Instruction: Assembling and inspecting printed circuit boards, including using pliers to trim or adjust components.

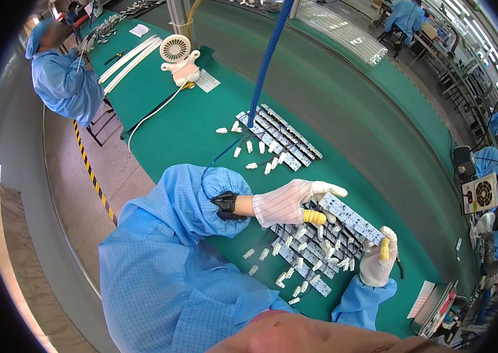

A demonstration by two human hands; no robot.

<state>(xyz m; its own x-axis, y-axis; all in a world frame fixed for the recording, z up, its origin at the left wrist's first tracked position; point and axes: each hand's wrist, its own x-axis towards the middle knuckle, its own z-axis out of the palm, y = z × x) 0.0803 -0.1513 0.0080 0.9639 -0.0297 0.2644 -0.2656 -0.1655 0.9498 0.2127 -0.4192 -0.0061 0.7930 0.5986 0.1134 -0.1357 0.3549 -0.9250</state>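
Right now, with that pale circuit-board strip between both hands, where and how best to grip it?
The pale circuit-board strip: probably by its short ends, left hand from the left at the upper-left end, right hand from the right at the lower-right. It's long, narrow, flat and slanted, with small dark marks across its visible face, so end grips should mostly avoid that face.

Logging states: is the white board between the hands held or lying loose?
Held: the right hand grips the white board's lower right end; the left hand is at its upper left. Cannot tell whether it touches boards below.
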